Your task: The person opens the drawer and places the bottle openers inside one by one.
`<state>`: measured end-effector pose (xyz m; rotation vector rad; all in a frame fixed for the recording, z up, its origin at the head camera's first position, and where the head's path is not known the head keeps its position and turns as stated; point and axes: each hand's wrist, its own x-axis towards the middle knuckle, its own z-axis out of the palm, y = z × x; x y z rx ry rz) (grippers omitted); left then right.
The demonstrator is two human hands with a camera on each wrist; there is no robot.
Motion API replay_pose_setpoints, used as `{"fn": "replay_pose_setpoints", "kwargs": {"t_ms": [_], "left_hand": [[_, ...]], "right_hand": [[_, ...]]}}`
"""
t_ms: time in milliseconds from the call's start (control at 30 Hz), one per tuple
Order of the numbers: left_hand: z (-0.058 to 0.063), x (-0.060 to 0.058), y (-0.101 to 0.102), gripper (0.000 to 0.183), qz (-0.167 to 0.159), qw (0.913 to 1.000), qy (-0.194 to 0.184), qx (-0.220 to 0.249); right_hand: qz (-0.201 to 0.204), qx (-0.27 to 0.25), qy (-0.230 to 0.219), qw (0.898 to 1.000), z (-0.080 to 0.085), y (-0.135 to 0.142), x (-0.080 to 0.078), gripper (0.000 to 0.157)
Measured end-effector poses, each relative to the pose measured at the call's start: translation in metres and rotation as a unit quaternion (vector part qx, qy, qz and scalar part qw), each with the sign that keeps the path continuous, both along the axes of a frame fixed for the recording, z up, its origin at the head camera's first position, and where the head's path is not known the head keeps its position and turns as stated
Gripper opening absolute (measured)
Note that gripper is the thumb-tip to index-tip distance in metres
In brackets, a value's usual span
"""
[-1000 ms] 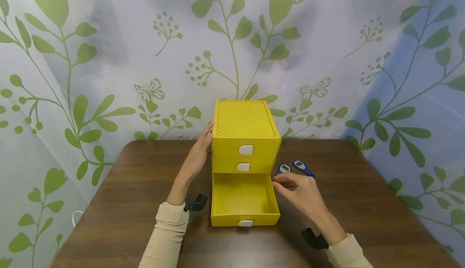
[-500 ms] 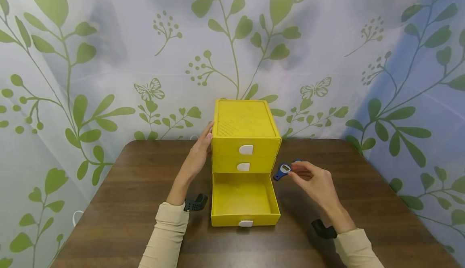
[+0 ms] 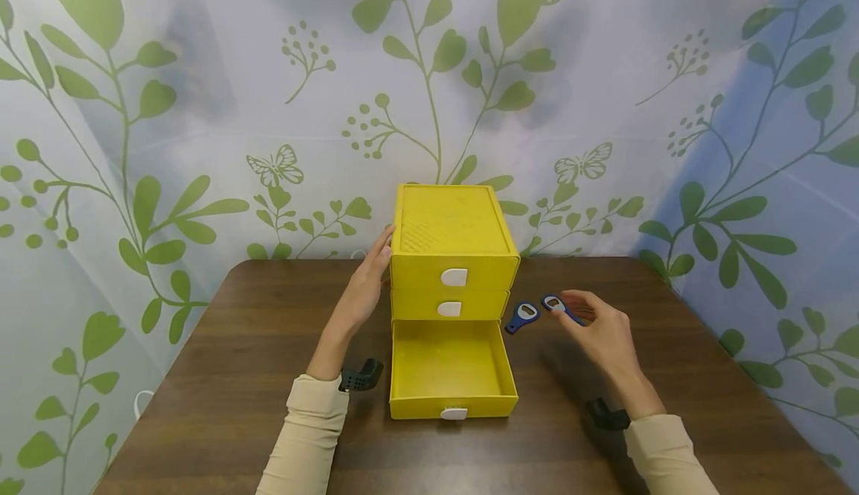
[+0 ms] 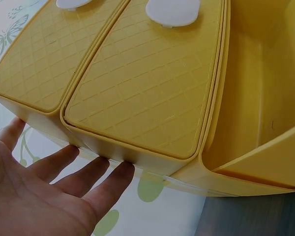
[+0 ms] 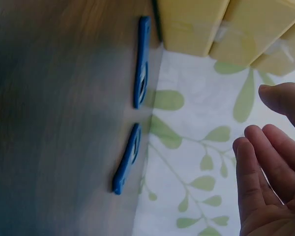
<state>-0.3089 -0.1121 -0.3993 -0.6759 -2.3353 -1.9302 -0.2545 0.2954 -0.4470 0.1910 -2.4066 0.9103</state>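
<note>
A yellow three-tier drawer unit [image 3: 452, 219] stands on the table, its bottom drawer [image 3: 453, 405] pulled out with no contents visible. The straight fingertips of my left hand [image 3: 362, 290] touch the unit's left side; the left wrist view shows them spread along the side wall. Right of the unit lie two blue paddle-shaped items, each with a white oval face and small dark window: one [image 3: 523, 317] near the drawer, another [image 3: 554, 303] farther right. My right hand [image 3: 600, 335] hovers over the farther one, thumb and fingers apart, holding nothing in the right wrist view.
The brown wooden table [image 3: 282, 376] extends to both sides and in front of the unit. A patterned curtain [image 3: 309, 122] hangs close behind it. White tab handles [image 3: 454, 276] stick out from the drawer fronts.
My right hand has moved right, from beside the open drawer to over the farther blue item, uncovering the nearer one. My left hand stays against the unit.
</note>
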Motion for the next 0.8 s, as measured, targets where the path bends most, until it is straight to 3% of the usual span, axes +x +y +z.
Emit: {"fn": "replay_pose_setpoints", "kwargs": {"t_ms": [800], "left_hand": [[0.000,0.000,0.001,0.053,-0.003,1.0000,-0.004,0.006]], "right_hand": [[-0.068,0.021,-0.083,0.994,-0.031,0.039,-0.019,0.046]]}}
